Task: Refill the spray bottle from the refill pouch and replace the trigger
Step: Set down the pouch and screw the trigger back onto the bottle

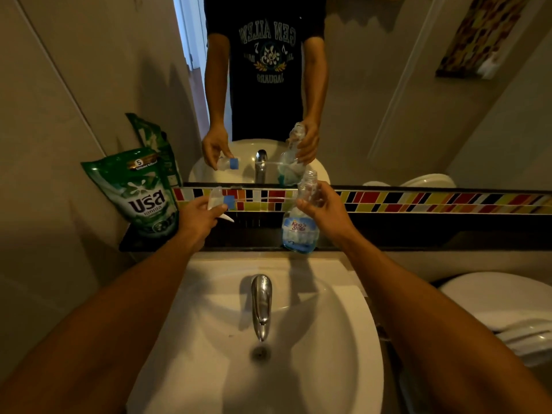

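Note:
My right hand [324, 206] grips the neck of a clear spray bottle [301, 231]. Its mouth is uncapped, it carries a blue-and-white label, and a little blue liquid lies at the bottom. It rests on the dark ledge [418, 234] behind the sink. My left hand [198, 215] holds the white trigger head [221, 201] with its blue collar, pulled away to the left. The thin dip tube [263, 199] stretches from the trigger toward the bottle's mouth. A green refill pouch [143, 194] leans upright against the left wall on the ledge.
A white basin [343, 339] with a chrome tap [261, 303] lies below my arms. Above the ledge runs a coloured tile strip [433, 200] and a mirror [373, 100] reflecting me. A white toilet [501, 309] stands at the right.

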